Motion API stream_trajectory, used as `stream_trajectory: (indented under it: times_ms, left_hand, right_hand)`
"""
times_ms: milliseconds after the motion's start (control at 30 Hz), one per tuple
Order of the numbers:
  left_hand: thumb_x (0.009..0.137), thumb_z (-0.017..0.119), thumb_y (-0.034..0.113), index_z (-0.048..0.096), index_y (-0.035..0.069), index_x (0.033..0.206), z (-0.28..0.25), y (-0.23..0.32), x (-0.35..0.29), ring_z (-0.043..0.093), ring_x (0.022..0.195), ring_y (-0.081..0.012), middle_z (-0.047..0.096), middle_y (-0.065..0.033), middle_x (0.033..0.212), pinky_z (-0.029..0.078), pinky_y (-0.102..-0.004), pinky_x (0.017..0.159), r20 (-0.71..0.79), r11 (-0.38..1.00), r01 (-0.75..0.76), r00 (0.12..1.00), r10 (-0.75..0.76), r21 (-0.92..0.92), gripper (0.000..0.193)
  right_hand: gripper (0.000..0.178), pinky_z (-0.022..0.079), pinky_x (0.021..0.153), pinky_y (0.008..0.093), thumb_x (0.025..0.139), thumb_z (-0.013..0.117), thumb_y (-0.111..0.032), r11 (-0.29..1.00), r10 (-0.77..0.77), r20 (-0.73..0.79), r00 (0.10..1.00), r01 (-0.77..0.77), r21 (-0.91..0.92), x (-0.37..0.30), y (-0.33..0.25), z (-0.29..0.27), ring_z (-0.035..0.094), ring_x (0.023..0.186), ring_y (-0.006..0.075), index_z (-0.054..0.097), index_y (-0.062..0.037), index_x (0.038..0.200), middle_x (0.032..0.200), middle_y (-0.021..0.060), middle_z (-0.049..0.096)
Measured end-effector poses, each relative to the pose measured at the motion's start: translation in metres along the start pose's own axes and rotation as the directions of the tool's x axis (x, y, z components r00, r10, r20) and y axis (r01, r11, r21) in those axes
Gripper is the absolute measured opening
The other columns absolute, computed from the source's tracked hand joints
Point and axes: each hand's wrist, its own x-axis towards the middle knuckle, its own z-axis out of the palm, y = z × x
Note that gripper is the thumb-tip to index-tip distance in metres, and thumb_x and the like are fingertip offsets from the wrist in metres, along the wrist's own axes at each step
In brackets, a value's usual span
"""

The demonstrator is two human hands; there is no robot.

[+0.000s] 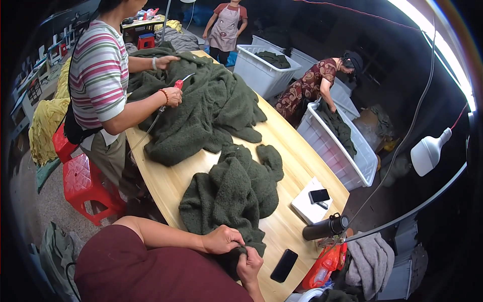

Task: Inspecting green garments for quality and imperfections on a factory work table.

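A dark green fleece garment [229,189] lies bunched on the wooden table in front of me, its near end hanging toward my lap. My left hand [222,239] is closed on a fold of that fabric, with thumb and fingers pinched together. Just to its right and slightly nearer, my right hand [249,265] pinches the same edge, and the two hands almost touch. The bit of cloth between the fingertips is mostly hidden. A black phone [284,265] rests on the table to the right of my right hand.
Across the wooden table [287,151], a person in a striped shirt [100,70] holds a red-handled tool [179,84] over more green garments [201,110]. A black flask [325,226] and white box [309,201] stand right. Another person bends over a white bin [322,146]. A red stool [83,183] stands left.
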Motion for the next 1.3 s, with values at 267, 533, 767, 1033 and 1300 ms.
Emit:
stream_trajectory:
  times_ms: [267,533,767,1033,1300]
  left_hand:
    - [0.070,0.056,0.001,0.057,0.003,0.075,0.007,-0.007,-0.002,0.057,0.062,-0.0266,0.054,-0.0102,0.067,0.047,-0.0335,0.054,-0.125,0.929,-0.289,0.938,0.323,0.231,0.005]
    - [0.068,0.055,-0.002,0.055,0.003,0.076,0.008,-0.007,-0.004,0.056,0.062,-0.0258,0.053,-0.0096,0.068,0.047,-0.0327,0.054,-0.115,0.883,-0.418,0.887,0.448,0.215,0.010]
    - [0.067,0.055,-0.001,0.055,0.002,0.075,0.007,-0.003,-0.005,0.057,0.064,-0.0285,0.053,-0.0125,0.067,0.045,-0.0348,0.054,-0.087,0.975,-0.214,0.972,0.219,0.065,0.009]
    - [0.064,0.057,-0.002,0.056,0.001,0.076,0.012,-0.008,0.004,0.056,0.058,-0.0234,0.053,-0.0101,0.068,0.046,-0.0308,0.050,-0.107,0.814,-0.404,0.868,0.486,0.419,0.013]
    - [0.063,0.058,0.001,0.060,0.009,0.077,0.002,-0.012,0.006,0.058,0.066,-0.0226,0.058,-0.0048,0.074,0.045,-0.0330,0.058,-0.248,0.926,-0.149,0.938,0.244,0.346,0.016]
  right_hand:
    - [0.008,0.039,0.049,0.0250,0.072,0.050,0.002,0.980,0.158,0.017,0.987,-0.159,0.121,0.001,0.001,0.004,0.050,0.054,0.0096,0.057,0.0022,0.076,0.061,0.0063,0.055]
    - [0.014,0.039,0.057,0.0181,0.076,0.048,0.005,0.771,0.302,0.267,0.915,-0.399,0.496,0.008,0.004,-0.005,0.048,0.060,0.0039,0.061,0.0030,0.082,0.070,-0.0023,0.057]
    - [0.014,0.038,0.054,0.0188,0.074,0.047,0.004,0.828,0.323,0.170,0.931,-0.365,0.425,-0.002,0.007,-0.001,0.047,0.060,0.0042,0.060,0.0036,0.079,0.066,-0.0020,0.055]
    - [0.009,0.038,0.050,0.0275,0.070,0.046,0.003,0.981,0.172,-0.158,0.972,-0.155,0.115,0.019,0.009,0.018,0.047,0.052,0.0125,0.055,0.0024,0.071,0.057,0.0086,0.053]
    - [0.010,0.041,0.051,0.0301,0.068,0.048,0.005,0.992,-0.088,-0.327,0.941,0.055,-0.110,0.010,0.003,-0.006,0.052,0.054,0.0206,0.056,0.0019,0.074,0.063,0.0127,0.054]
